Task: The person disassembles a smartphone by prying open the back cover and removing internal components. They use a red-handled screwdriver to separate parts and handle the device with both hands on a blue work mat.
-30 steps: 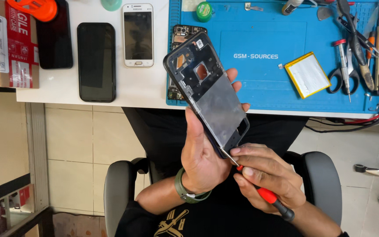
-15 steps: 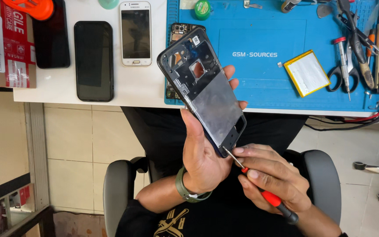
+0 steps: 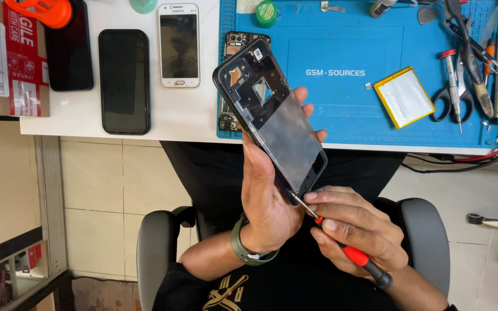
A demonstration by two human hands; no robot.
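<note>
**Poking a screwdriver tip into the frame's bottom corner**

Pinching the red-handled screwdriver [image 3: 347, 253], the right hand [image 3: 358, 230] is closed around it, tip touching the lower corner of the phone frame [image 3: 272, 115]. The left hand [image 3: 269, 198] is wrapped around the frame's lower half, holding it tilted above the lap. Its long axis runs up-left toward the blue mat [image 3: 341, 109], away from the tool, so the right hand is nearer that corner.

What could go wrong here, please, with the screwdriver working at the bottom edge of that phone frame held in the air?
The screwdriver tip sits at the phone frame's lower corner, right beside the left hand; a slip could jab the palm. The frame is held over the lap, off the blue mat, so a loosened screw may well drop to the floor.
</note>
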